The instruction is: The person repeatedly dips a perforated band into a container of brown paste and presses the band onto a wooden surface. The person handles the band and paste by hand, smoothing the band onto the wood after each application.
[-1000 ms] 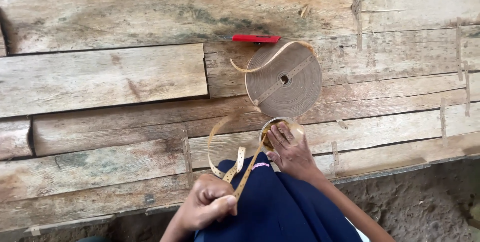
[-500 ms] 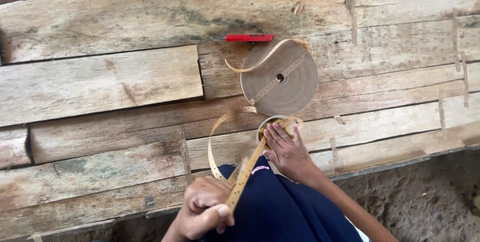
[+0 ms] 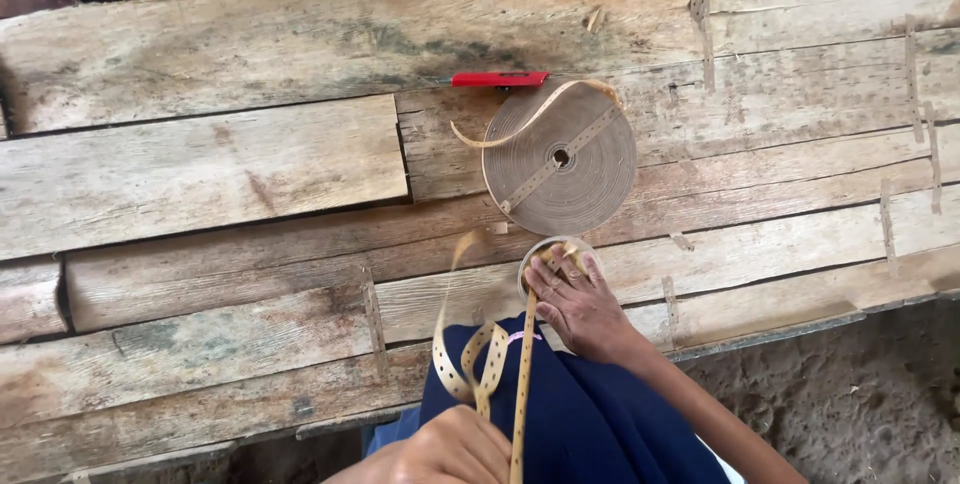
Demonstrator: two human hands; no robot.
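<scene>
While your left hand [image 3: 450, 447] has drawn the strip [image 3: 522, 384] taut, fingers closed on it, your right hand [image 3: 580, 306] stays clamped on the small coil [image 3: 548, 249], big roll [image 3: 560, 158] beyond its fingertips.

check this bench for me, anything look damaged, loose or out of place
The plank surface is rough, with stains and gaps between boards. The big strap roll has a loose tail curling off its upper left. The red knife lies at the roll's edge. Nothing spilled.
</scene>
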